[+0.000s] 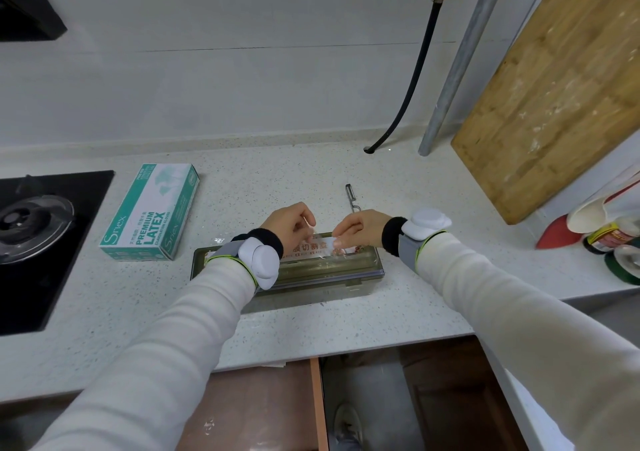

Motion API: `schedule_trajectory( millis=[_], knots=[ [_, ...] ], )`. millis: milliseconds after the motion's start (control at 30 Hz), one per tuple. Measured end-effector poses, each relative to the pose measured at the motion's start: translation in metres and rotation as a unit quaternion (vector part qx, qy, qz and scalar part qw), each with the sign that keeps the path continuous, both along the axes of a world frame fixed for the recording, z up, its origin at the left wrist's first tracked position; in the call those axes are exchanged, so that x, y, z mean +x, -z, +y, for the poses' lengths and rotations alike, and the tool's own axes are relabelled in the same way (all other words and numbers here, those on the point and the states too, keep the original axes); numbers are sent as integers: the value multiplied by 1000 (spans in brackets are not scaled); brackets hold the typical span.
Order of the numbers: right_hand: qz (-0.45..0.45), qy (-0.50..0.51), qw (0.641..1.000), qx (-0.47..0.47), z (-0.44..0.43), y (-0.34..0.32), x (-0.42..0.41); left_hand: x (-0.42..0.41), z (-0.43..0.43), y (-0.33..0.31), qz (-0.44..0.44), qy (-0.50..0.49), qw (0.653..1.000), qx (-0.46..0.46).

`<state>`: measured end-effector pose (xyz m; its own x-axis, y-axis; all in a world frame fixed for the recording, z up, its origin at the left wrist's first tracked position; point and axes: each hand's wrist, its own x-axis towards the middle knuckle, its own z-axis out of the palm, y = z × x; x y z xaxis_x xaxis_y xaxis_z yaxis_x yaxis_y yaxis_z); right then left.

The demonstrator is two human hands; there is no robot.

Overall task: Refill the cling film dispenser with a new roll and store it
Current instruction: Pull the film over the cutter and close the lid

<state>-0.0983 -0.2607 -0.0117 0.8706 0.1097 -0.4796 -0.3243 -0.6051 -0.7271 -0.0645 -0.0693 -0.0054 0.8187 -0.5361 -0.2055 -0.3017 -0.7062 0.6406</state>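
Observation:
A long, greenish transparent cling film dispenser (pixel 360 269) lies on the speckled white countertop (pixel 311 180), lengthwise left to right. Inside it a roll with a white label and red print (pixel 313 247) shows through. My left hand (pixel 289 222) is over the dispenser's middle, fingers curled and pinching the thin clear film above the label. My right hand (pixel 356 229) faces it from the right, fingertips pinching the same film edge. The two hands almost touch. My left wrist hides the dispenser's left part.
A green box of latex gloves (pixel 152 211) lies left of the dispenser. A black gas hob (pixel 38 232) fills the far left. A metal peeler (pixel 351 196) lies behind my hands. A wooden cutting board (pixel 554 90) leans at right, with bottles (pixel 609 232) below. An open cabinet sits under the counter.

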Motion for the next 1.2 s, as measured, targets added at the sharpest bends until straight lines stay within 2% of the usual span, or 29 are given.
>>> schedule_trajectory(
  millis=[67,200,367,567,767,1067,1200],
  knots=[
    [15,-8,1000,1,5,2,0,0,-1,1,10,-16,1000,-9],
    [-11,11,1000,-15,9,5,2,1,0,4,38,-38,997,-48],
    [34,51,995,79,15,5,6,1,3,7,65,-12,994,-84],
    [46,40,994,88,24,4,11,5,8,6,72,11,991,-111],
    [34,27,996,76,26,5,13,6,8,7,56,16,992,-114],
    [-1,96,988,122,20,5,12,8,3,10,61,-24,991,-116],
    [-18,31,999,39,17,3,11,7,0,12,46,-44,991,-114]
  ],
)
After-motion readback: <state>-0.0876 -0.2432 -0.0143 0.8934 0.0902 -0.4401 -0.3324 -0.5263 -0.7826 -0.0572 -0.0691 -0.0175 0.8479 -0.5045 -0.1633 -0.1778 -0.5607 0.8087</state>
